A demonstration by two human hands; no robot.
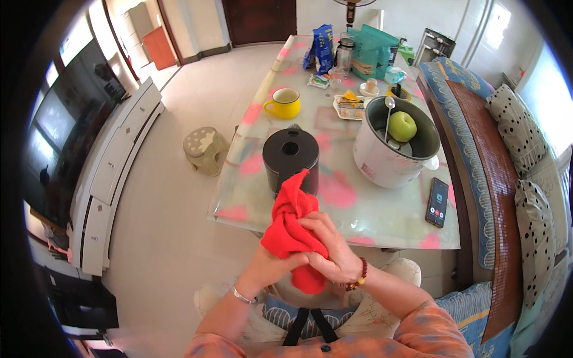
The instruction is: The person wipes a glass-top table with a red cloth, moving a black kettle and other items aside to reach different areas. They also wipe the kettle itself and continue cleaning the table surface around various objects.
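Observation:
Both hands hold a bunched red cloth (293, 223) above my lap, in front of the table's near edge. My left hand (273, 266) grips it from the left and lies partly under its folds. From the right, my right hand (329, 250) has its fingers closed over the cloth. The cloth's upper tip overlaps the view of a black lidded kettle (290, 150) on the table. Beyond the kettle is a yellow mug (286, 104). To the right, a white pot with a grey inside (380, 163) holds a green apple (402, 126) and a white spoon (388, 116).
A smartphone (437, 202) lies at the right edge of the table (250, 197). Farther back are a small tray of packets (351, 107), a teal bag (369, 56), a blue bag (323, 49) and a glass bottle (344, 53). A plastic stool (206, 150) stands left; a sofa (476, 188) runs along the right.

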